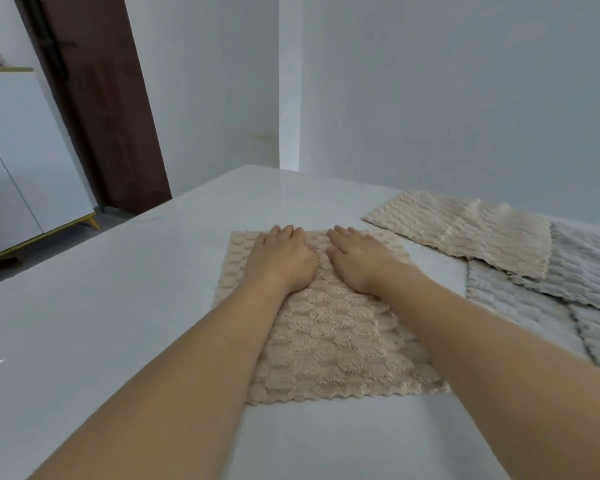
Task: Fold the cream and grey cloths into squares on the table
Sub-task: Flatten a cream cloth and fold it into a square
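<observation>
My left hand [280, 259] and my right hand [355, 259] both lie flat, palm down, on the cream cloth [329, 336] in front of me; the fingers are stretched out and released, and they grasp nothing. The two hands are near each other, side by side, on the far half of this cloth, with the fingertips close to its far edge. The cloth lies spread on the white table [118, 306], in the shape of a square. To my right, further away, there is a second cream cloth [465, 226], also flat on the table. Beside it are grey cloths [520, 299], and the second cream cloth lies partly over one of them. Behind the table I see a white wall [430, 98], a dark brown door [97, 109] and a white cabinet [25, 161].
</observation>
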Motion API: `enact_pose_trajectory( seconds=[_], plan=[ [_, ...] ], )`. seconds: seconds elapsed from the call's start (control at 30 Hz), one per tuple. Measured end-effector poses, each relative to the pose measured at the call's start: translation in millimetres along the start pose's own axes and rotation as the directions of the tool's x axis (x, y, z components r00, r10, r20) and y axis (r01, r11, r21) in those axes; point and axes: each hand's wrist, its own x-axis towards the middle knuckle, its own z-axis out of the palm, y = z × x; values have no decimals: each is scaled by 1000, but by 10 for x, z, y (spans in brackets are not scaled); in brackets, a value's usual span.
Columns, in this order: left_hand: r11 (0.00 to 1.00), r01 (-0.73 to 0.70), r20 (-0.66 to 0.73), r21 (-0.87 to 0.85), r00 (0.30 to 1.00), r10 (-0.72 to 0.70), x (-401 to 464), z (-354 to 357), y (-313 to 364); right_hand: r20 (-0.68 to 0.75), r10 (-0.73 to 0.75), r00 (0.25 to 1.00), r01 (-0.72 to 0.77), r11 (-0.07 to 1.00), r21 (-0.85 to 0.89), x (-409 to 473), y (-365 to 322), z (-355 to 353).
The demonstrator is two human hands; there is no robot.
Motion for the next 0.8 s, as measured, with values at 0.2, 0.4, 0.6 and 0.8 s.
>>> enact_pose_trajectory(
  seconds=[0.2,0.4,0.6,0.8],
  plan=[
    [999,7,7,49,1000,-7,86,76,-59,19,-2,1000,3,1000,-25,75,69,34],
    [998,41,29,44,999,-42,-17,-4,-420,43,-12,999,13,1000,-27,43,230,34],
    [984,156,69,91,984,-162,-175,-135,-722,65,144,987,-141,989,-53,-81,425,-51],
    [996,91,-72,8,993,-90,-499,-191,-203,-52,-13,999,12,1000,-17,-486,-78,-85]
  ],
)
